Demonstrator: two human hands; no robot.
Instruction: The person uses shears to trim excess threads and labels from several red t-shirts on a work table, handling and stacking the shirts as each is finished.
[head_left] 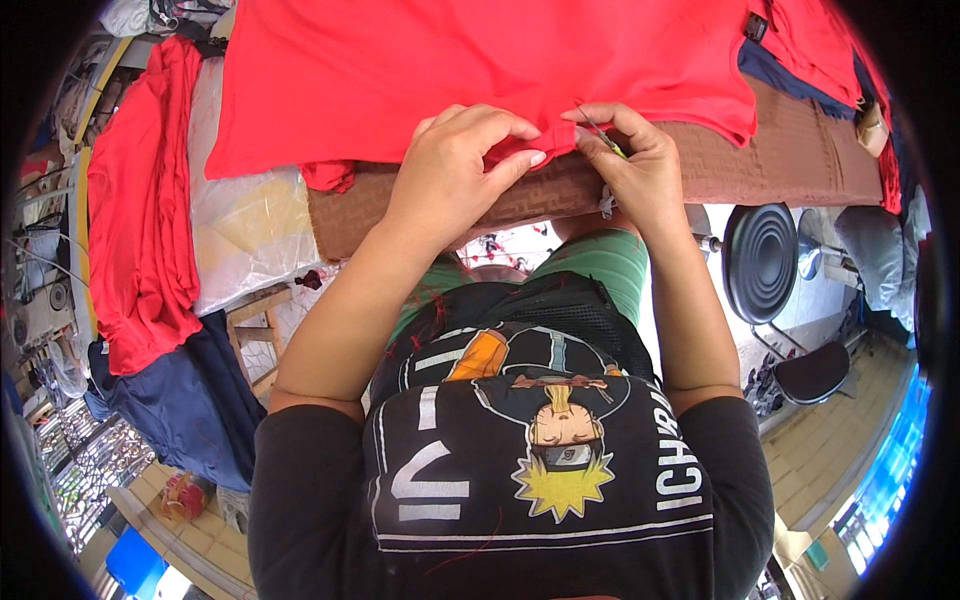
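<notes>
- Head view, workpiece: the red cloth (480, 60) lies spread over the far side of the desk (790, 165), its near edge gathered between the two hands.
- Left hand (450, 165): thumb and fingers pinch the folded edge (562, 140) of the cloth.
- Right hand (640, 160): fingers and thumb grip a small pointed tool (617, 150) beside that fold. The tool appears to be a thread snipper or similar; the fingers cover too much of it to confirm.
- Tension: the operator should hold the edge taut and flat between the hands, since a slack fold could slip under the point.
- Tool angle: the point is best directed along the edge and clear of the left fingertips, so that neither cloth nor skin is nicked.
- Support: the bulk of the cloth should rest on the desk, so that its weight does not drag on the pinch.
- Clearance: the red garment (145, 220) and navy garment (190, 400) at left should stay apart from the workpiece.
</notes>
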